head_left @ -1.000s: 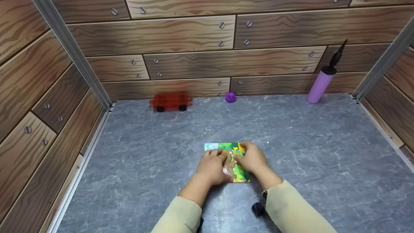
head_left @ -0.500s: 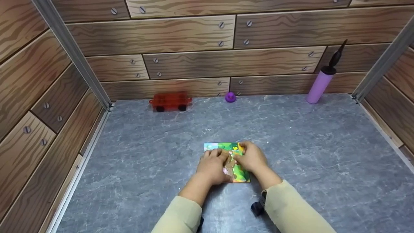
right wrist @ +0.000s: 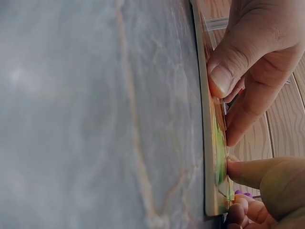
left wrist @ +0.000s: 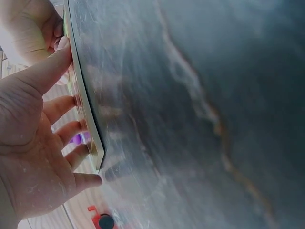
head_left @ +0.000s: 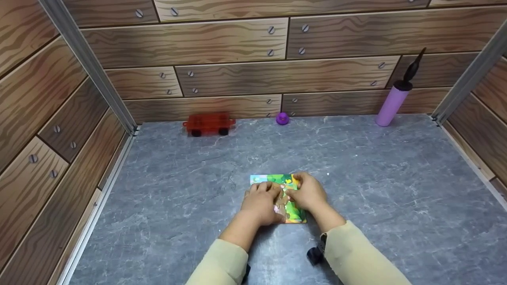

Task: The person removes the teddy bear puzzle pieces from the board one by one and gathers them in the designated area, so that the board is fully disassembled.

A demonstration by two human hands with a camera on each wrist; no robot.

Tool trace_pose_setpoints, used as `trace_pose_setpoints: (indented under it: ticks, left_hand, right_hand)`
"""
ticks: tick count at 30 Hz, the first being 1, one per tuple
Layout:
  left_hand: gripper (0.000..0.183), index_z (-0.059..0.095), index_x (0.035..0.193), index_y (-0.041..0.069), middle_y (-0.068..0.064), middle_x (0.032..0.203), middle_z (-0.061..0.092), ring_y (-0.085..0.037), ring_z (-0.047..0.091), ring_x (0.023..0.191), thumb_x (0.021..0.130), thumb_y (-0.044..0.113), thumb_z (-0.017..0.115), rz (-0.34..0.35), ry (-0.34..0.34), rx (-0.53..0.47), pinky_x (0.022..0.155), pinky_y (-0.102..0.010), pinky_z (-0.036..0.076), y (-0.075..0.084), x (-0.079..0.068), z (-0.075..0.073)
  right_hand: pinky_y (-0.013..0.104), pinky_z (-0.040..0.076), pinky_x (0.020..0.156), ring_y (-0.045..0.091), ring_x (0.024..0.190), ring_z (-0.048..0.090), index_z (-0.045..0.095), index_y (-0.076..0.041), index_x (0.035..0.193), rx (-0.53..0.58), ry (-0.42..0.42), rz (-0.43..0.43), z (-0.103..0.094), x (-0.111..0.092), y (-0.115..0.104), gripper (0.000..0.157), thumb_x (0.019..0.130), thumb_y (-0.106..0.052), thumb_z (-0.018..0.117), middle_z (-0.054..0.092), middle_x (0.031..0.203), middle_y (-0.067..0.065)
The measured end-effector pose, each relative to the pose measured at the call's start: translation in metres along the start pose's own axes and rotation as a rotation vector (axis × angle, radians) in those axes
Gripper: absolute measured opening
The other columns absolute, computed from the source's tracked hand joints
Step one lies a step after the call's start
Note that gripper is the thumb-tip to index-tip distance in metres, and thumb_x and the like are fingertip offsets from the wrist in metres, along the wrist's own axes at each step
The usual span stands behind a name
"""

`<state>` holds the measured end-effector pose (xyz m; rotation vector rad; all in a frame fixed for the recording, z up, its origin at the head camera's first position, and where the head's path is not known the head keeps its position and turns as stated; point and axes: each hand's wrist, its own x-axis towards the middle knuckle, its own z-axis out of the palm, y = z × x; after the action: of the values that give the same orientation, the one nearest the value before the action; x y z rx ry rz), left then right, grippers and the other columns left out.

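A small puzzle board (head_left: 296, 215) with a bright green scene and a brown figure lies flat on the grey tabletop in the head view. My left hand (head_left: 259, 205) rests over its left half, fingers spread and fingertips touching the top; in the left wrist view the thumb lies at the near edge. On the right part, my right hand (head_left: 311, 194) has thumb and curled fingers around a green puzzle piece (right wrist: 231, 187) near the far right corner. How far that piece stands out of the board is hard to tell. The hands cover much of the picture.
Along the back wall stand a red toy wagon (head_left: 209, 124), a small purple toy (head_left: 282, 118) and a purple hand pump (head_left: 392, 106) with a black nozzle. Wood-patterned walls (head_left: 229, 77) enclose the back and sides of the grey tabletop (head_left: 178, 190).
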<state>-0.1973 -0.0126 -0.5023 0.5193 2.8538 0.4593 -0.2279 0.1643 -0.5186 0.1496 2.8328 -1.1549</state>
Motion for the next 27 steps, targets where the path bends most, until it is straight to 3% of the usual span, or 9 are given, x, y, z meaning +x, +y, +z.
trace_pose_setpoints:
  ticks: [9,17,22,27]
  left_hand:
    - [0.088,0.057,0.155,0.023,-0.005,0.159,0.047,-0.034,0.04,0.144,0.079,0.05,0.091,-0.016,-0.01,-0.009,0.117,-0.061,0.037,0.0017,-0.0003,-0.0019]
    - [0.089,0.056,0.155,0.023,-0.005,0.159,0.047,-0.034,0.04,0.145,0.079,0.05,0.092,-0.01,-0.003,-0.011,0.117,-0.062,0.036,0.0019,-0.0014,-0.0028]
    - [0.089,0.057,0.155,0.024,-0.005,0.159,0.047,-0.035,0.039,0.146,0.078,0.051,0.092,-0.009,-0.001,-0.012,0.118,-0.063,0.035,0.0008,-0.0017,-0.0024]
    - [0.09,0.055,0.157,0.024,-0.005,0.16,0.046,-0.035,0.039,0.146,0.079,0.051,0.091,-0.01,-0.005,-0.016,0.119,-0.062,0.035,0.0002,-0.0018,-0.0025]
  right_hand:
    - [0.044,0.051,0.081,0.027,0.091,0.063,0.064,-0.002,0.137,0.021,0.024,0.0,0.001,-0.0005,0.0006,0.055,0.089,-0.017,0.085,0.067,0.101,0.01]
    - [0.035,0.048,0.073,0.024,0.087,0.062,0.063,-0.002,0.139,0.072,0.003,0.002,-0.0015,-0.0018,0.0013,0.056,0.087,-0.01,0.082,0.063,0.097,0.007]
    - [0.034,0.049,0.075,0.024,0.088,0.059,0.063,0.004,0.136,0.129,-0.009,-0.046,-0.0045,-0.001,0.0039,0.056,0.081,0.006,0.068,0.062,0.094,0.008]
    - [0.038,0.049,0.081,0.025,0.089,0.057,0.064,0.006,0.132,0.147,-0.001,-0.072,-0.0054,0.0012,0.0061,0.049,0.084,0.01,0.069,0.06,0.092,0.008]
